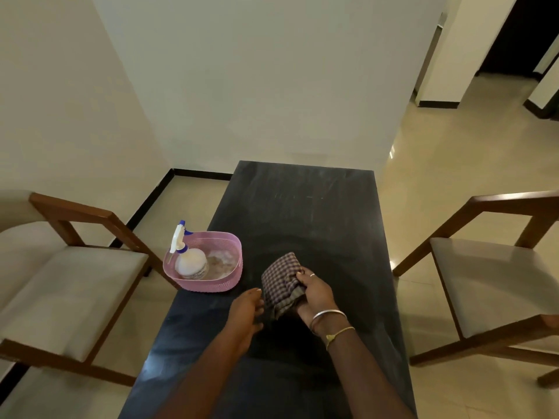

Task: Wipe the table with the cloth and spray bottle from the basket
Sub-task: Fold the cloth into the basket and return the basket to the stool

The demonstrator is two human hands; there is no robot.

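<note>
On the near middle of the table (302, 201): cloth (279, 279), checked purple and pale, bunched up.
Right hand (314, 293): fingers curled round the cloth's near end; ring on one finger, two bangles at the wrist.
Left hand (246, 309): fingers relaxed, holding nothing, just beside the cloth's left edge; contact not discernible.
Spray bottle (190, 261): pale body, white trigger head, blue nozzle; upright inside the basket.
Basket (208, 287): pink, perforated, at the table's left edge.
Count: one cloth, one bottle, one basket, two chairs.
Chairs: left chair (60, 267) and right chair (484, 267), wood frames, pale seats, one on each side.
Surface: dark, matte, faint streaks.
Room: cream walls, glossy beige tiles, black skirting.
</note>
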